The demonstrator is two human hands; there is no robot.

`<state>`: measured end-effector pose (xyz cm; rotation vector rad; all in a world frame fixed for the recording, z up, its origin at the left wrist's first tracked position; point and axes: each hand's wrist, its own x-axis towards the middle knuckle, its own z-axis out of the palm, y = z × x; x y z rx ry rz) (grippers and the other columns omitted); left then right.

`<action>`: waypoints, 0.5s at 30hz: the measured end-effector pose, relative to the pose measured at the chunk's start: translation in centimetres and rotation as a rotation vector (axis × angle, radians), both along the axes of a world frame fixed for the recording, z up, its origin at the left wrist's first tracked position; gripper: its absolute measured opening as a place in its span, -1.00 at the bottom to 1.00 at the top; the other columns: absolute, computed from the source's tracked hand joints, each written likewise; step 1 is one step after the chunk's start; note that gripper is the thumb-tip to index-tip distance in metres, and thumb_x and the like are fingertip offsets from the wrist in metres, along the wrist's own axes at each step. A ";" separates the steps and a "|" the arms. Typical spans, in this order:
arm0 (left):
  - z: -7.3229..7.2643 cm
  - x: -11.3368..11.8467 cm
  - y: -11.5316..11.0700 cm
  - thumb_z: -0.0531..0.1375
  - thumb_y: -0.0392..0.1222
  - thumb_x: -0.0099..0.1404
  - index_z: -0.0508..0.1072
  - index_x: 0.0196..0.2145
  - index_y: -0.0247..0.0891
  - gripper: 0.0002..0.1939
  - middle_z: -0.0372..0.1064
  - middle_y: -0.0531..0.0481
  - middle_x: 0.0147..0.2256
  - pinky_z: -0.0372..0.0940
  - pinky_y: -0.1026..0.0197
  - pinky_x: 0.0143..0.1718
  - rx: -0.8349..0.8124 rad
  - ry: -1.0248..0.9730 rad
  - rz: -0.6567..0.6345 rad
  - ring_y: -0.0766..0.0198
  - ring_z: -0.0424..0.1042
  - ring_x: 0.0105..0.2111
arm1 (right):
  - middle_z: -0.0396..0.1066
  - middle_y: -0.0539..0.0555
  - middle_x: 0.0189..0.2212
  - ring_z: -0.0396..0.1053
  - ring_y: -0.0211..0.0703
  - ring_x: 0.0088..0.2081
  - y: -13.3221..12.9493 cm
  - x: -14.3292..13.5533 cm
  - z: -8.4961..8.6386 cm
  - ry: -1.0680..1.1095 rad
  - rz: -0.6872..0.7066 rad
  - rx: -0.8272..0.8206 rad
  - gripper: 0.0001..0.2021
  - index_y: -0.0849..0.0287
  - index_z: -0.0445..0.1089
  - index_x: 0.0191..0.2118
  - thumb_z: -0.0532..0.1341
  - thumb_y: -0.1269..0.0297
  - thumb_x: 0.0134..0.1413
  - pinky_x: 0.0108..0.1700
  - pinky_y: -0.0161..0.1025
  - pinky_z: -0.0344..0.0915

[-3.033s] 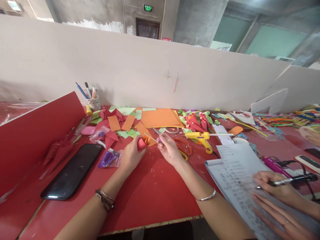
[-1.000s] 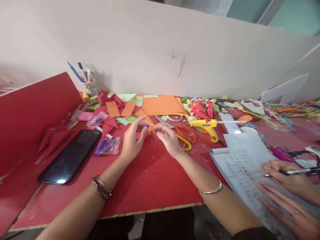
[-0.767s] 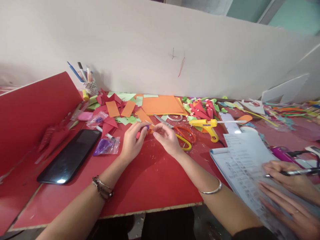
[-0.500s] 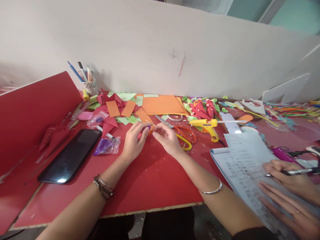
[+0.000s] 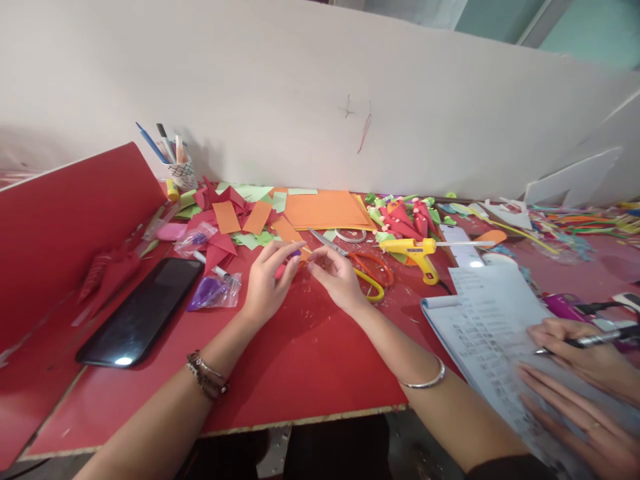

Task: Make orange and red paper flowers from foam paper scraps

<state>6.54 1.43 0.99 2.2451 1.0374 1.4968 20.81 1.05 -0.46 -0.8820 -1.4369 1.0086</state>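
My left hand (image 5: 270,279) is closed around a small red-and-purple piece (image 5: 281,271), mostly hidden by the fingers, so its kind is unclear. Close by on the right, my right hand (image 5: 337,277) has thumb and fingertips curled together; whatever is between them is too small to make out. Both hands are just above the red table (image 5: 300,360). Behind the right hand lie scissors with orange handles (image 5: 373,267) and a yellow handle loop (image 5: 373,287). Orange paper strips (image 5: 287,231) lie beyond the fingertips.
Left are a black phone (image 5: 143,310), a purple item in a plastic bag (image 5: 215,291) and folded red paper (image 5: 220,248). A yellow glue gun (image 5: 417,257) lies right. Another person's hand (image 5: 585,353) holds a pen over a notebook (image 5: 493,327). Orange sheets (image 5: 323,210) lie behind.
My right fingertips have shifted slightly right, away from the left hand. The other person's pen hand has moved a little. Everything else stays put.
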 end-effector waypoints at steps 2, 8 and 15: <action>0.0 0.0 0.0 0.00 -0.29 0.26 0.37 -0.14 -0.25 -0.76 0.29 -0.03 -0.33 0.24 0.25 -0.27 -0.001 0.005 -0.025 0.33 0.30 -0.34 | 0.25 -0.04 -0.44 0.23 -0.29 -0.40 0.0 0.0 0.0 0.003 -0.002 0.000 -0.90 0.13 0.27 -0.38 0.17 0.25 -0.05 -0.34 -0.32 0.20; 0.0 0.1 0.0 0.05 -0.30 0.23 0.40 -0.18 -0.24 -0.78 0.31 -0.03 -0.35 0.24 0.27 -0.29 0.026 0.044 -0.090 0.32 0.31 -0.33 | 0.24 -0.04 -0.45 0.23 -0.28 -0.39 0.0 0.1 -0.1 0.003 0.017 -0.017 -0.90 0.14 0.27 -0.36 0.16 0.24 -0.03 -0.33 -0.31 0.20; 0.0 0.0 0.0 0.04 -0.30 0.23 0.39 -0.16 -0.22 -0.76 0.30 -0.02 -0.34 0.25 0.24 -0.27 0.024 0.055 -0.107 0.32 0.30 -0.32 | 0.24 -0.05 -0.46 0.23 -0.28 -0.40 0.1 0.0 -0.2 0.000 0.006 -0.020 -0.89 0.13 0.26 -0.38 0.16 0.23 -0.04 -0.34 -0.32 0.19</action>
